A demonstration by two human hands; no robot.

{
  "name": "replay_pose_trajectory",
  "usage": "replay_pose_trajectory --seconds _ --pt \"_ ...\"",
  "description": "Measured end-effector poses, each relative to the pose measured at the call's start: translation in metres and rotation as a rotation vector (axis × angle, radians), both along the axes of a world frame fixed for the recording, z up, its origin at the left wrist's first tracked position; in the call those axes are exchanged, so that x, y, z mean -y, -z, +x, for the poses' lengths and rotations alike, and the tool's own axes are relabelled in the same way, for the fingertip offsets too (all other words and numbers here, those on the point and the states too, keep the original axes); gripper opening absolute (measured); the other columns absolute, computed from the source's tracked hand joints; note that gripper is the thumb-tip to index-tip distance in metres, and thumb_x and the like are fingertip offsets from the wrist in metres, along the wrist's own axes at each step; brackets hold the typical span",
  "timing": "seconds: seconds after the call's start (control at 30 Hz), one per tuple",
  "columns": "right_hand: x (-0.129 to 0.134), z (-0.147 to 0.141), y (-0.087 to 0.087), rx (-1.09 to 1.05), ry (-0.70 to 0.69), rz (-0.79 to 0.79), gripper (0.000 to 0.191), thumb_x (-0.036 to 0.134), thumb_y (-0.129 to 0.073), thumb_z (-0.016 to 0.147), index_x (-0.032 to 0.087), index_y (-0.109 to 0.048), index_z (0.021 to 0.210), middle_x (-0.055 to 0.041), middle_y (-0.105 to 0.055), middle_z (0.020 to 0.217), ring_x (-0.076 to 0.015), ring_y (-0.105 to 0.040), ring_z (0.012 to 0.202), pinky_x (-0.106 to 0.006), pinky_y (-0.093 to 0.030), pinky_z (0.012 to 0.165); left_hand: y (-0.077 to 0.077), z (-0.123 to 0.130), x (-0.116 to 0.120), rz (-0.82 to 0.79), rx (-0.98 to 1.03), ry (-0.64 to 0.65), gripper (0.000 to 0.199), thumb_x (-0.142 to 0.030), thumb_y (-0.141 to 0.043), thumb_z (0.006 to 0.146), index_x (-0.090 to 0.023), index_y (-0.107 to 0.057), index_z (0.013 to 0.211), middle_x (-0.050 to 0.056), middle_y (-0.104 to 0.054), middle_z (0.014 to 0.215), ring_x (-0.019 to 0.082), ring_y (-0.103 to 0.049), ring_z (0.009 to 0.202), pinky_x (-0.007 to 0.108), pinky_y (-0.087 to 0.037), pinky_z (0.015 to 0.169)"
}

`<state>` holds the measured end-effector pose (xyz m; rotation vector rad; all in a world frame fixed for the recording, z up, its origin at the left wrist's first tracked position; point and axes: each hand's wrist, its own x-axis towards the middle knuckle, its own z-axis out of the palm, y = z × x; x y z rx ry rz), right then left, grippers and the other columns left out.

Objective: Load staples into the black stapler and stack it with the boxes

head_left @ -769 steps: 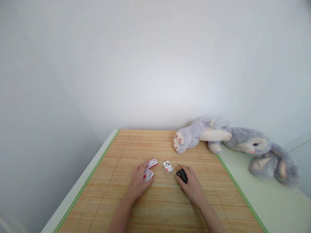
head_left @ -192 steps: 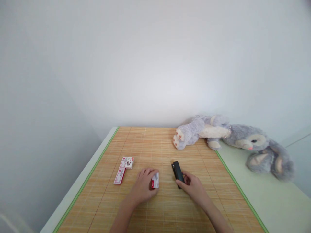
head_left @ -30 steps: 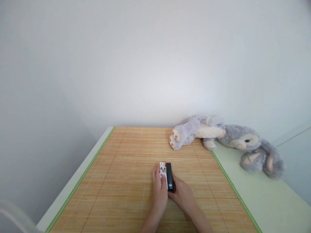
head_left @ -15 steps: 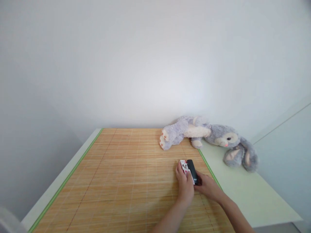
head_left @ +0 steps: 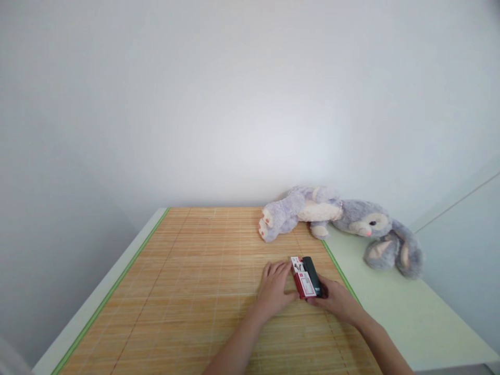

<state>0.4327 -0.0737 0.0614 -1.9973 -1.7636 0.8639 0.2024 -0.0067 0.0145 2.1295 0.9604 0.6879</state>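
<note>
A small red and white box (head_left: pixel 305 284), printed like a staple box, lies against a black stapler (head_left: pixel 312 276) on the bamboo mat. My left hand (head_left: pixel 274 285) is at the box's left side, fingers spread and thumb near its lower corner; it is open and does not grip the box. From the right, my right hand (head_left: pixel 335 298) grips the near end of the stapler, with a fingertip by the near edge of the box. Part of its fingers is hidden behind the stapler.
A grey plush rabbit (head_left: pixel 320 211) lies on its side along the wall, partly on the bamboo mat (head_left: pixel 187 291), its ears on the pale green tabletop (head_left: pixel 414 312). The mat has a green border. A white wall stands behind the table.
My left hand has let go of the box and moved left, its fingers now spread. More of the box's red side and label shows. My right hand stays at the stapler.
</note>
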Motion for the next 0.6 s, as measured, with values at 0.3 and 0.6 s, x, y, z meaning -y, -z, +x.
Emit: replay_pose_trajectory --seconds 0.3,0.6 --pt "0.001 -0.002 -0.002 0.048 0.027 0.008 0.057 0.043 -0.075 0.068 0.025 -0.072 0.123 -0.0037 -0.078 0.09 -0.0262 -0.069 0.079 -0.032 -0.048 0.073 0.004 0.0 0.001 0.045 -0.052 -0.002 0.09 -0.045 -0.078 0.078 -0.034 -0.037 0.157 0.005 -0.045 0.161 0.029 -0.037 0.149 0.055 -0.011 0.13" --pt "0.015 0.005 0.025 -0.05 0.09 0.069 0.089 0.047 -0.072 0.074 0.018 -0.044 0.153 0.0032 -0.067 0.075 -0.0213 -0.064 0.069 -0.031 -0.046 0.068 -0.006 -0.025 0.013 0.076 -0.075 -0.036 0.067 -0.032 -0.062 0.091 -0.03 -0.041 0.155 0.004 -0.049 0.158 0.024 -0.041 0.147 0.049 -0.027 0.128"
